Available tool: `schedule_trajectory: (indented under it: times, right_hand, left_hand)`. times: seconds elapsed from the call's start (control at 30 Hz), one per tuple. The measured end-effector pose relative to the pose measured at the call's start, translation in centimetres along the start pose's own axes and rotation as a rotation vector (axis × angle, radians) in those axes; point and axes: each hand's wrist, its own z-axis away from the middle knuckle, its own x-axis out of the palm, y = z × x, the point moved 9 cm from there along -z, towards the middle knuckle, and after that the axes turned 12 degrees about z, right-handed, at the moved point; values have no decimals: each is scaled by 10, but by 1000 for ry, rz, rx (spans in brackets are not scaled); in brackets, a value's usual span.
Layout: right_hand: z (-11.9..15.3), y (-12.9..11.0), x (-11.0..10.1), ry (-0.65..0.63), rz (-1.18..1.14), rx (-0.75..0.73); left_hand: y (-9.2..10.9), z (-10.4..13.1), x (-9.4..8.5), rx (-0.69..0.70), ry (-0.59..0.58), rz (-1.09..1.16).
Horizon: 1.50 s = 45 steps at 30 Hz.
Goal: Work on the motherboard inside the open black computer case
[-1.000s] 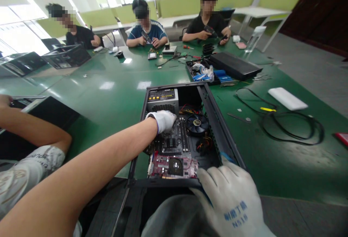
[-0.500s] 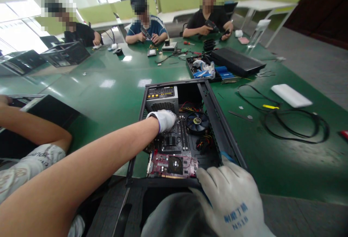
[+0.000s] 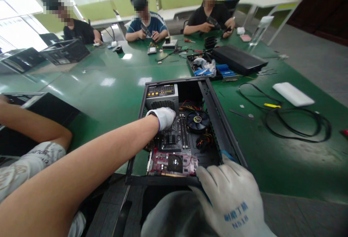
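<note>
An open black computer case (image 3: 225, 128) lies at the table's near edge. My left hand (image 3: 165, 117), in a white glove, reaches inside onto the motherboard (image 3: 176, 135), just below the power supply (image 3: 162, 95); its fingers are curled and their tips hidden. My right hand (image 3: 228, 190), gloved too, is wrapped round the case's near right corner. A round fan (image 3: 198, 120) sits right of my left hand, and a red circuit card (image 3: 187, 163) lies near the case's front edge.
A tray with gloves (image 3: 205, 68), a black panel (image 3: 239, 59), a coiled cable (image 3: 296, 135) and a white block (image 3: 293, 94) lie on the green table (image 3: 119, 99). Several people sit around; one person's bare arm (image 3: 35, 119) is at the left beside another case (image 3: 51, 110).
The view has shifted slightly. Both hands remain in about the same places on the case.
</note>
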Motion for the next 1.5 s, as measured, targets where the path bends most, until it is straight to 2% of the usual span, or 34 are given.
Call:
schedule_trajectory:
  times: [0.37,0.9,1.5]
  right_hand:
    - [4,0,2,-15,0,-9]
    - [5,0,4,-15,-11,-10]
    - [3,0,3,-13,-6,-19]
  left_hand:
    - [9,7,-4,5,-43,-17]
    - [12,12,-7,-1,-42,-1]
    - [8,0,4,23,-64,11]
